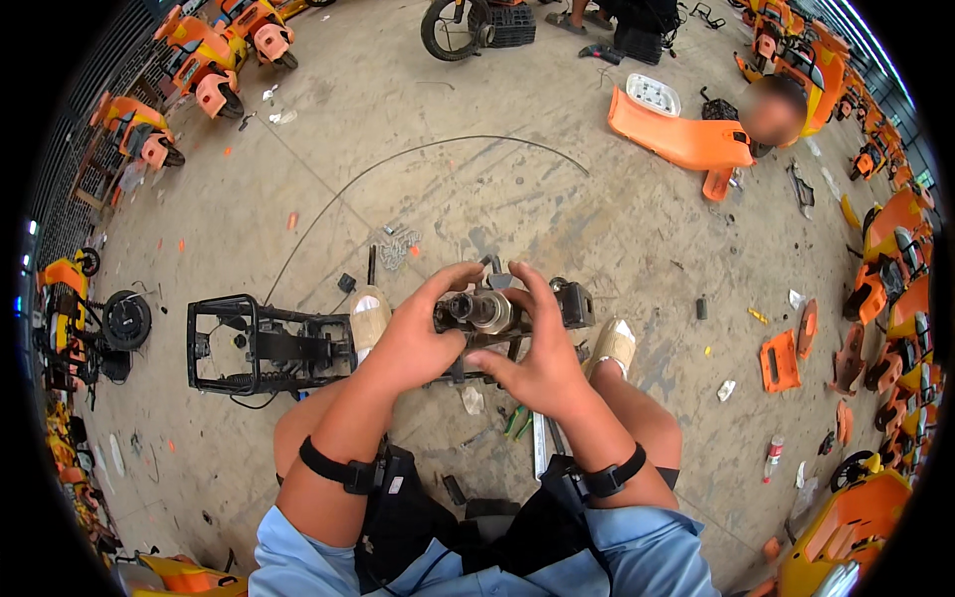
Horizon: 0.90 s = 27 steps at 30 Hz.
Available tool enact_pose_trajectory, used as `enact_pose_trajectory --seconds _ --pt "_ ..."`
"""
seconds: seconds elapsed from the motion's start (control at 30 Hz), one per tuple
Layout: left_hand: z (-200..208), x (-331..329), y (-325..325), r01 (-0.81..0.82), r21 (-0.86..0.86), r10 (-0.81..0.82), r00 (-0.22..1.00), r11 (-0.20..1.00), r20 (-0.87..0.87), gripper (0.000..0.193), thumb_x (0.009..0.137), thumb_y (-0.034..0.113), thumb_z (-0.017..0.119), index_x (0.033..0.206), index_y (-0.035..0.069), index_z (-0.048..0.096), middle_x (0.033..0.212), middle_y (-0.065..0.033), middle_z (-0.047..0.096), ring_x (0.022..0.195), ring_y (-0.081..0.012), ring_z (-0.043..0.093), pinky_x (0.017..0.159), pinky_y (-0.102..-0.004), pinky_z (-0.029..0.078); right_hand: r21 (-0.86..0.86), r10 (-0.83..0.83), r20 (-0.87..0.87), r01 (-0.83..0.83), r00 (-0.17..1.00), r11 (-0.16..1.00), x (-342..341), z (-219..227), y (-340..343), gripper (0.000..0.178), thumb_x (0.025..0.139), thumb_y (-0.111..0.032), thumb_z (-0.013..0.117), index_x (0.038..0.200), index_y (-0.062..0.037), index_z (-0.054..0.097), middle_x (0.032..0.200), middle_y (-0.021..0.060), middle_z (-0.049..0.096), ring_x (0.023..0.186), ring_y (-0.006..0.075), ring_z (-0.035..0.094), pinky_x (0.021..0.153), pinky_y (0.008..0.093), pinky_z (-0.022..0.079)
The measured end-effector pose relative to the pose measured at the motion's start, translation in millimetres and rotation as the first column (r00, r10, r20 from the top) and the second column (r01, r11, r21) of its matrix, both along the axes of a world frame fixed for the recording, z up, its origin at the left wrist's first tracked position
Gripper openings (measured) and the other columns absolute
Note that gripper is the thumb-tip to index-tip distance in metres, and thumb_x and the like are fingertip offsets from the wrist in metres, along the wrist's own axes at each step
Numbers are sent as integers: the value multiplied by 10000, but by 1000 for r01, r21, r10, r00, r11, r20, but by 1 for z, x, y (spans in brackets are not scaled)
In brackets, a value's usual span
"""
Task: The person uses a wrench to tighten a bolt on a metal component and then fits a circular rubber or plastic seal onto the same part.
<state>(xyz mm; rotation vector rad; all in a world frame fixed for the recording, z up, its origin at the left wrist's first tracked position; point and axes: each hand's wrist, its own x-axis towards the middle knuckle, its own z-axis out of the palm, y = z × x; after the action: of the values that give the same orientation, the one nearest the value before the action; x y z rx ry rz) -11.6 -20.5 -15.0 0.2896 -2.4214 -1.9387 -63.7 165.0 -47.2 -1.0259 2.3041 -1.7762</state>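
Observation:
A black metal scooter frame (298, 346) lies across the floor between my feet, its steering tube (492, 311) pointing up with a bare metal collar. Beside that collar, toward my left palm, is a dark round hollow part (461, 308). My left hand (423, 333) curves around the left side, thumb and fingers apart. Around the right side spreads my right hand (542, 343), thumb and forefinger stretched well apart, another finger close along the collar. Whether either hand presses on the metal cannot be made out. A black bracket (574, 303) sits right of my right hand.
Pliers with green handles (517, 423) and a silver bar (539, 446) lie just before me. Small metal pieces (398, 247) are heaped beyond my left foot; a long cable (438, 142) arcs behind. Orange panels (676, 134) lie far right. Scooters (880, 279) line both sides.

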Motion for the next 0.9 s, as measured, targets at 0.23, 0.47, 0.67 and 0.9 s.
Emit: enact_pose_trajectory --seconds 0.23,0.47,0.67,0.9 --pt "-6 -1 -7 71 -54 -67 995 996 73 650 729 -163 505 1350 1 606 1313 -138 667 1277 -213 611 1104 -344 456 -35 -94 -81 91 992 995 4 -17 -7 872 814 -66 855 1534 -17 365 1431 240 487 1186 363 627 1008 429 528" --pt "1 -5 -1 52 109 -53 999 993 7 651 689 -170 499 1297 -1 659 1280 -118 687 1227 -205 632 1084 -335 467 -52 -87 -24 86 996 995 1 -12 -5 797 790 -51 866 1454 -13 426 1376 225 521 1179 363 636 1004 433 529" --pt "3 -6 2 -10 7 10 999 1000 36 506 753 -180 595 1208 22 691 1184 -88 726 1131 -166 665 1003 -318 516 -46 -132 -14 131 991 990 3 -17 -8 738 802 -68 856 1422 -10 458 1314 227 578 1194 400 628 978 437 537" --pt "2 -5 3 -11 -55 12 1000 998 8 440 756 -161 587 1151 16 665 1101 -68 725 1036 -149 662 926 -302 522 -3 -150 -99 150 984 989 9 -18 -7 689 865 -50 787 1461 -17 443 1343 245 597 1216 421 619 971 443 538"
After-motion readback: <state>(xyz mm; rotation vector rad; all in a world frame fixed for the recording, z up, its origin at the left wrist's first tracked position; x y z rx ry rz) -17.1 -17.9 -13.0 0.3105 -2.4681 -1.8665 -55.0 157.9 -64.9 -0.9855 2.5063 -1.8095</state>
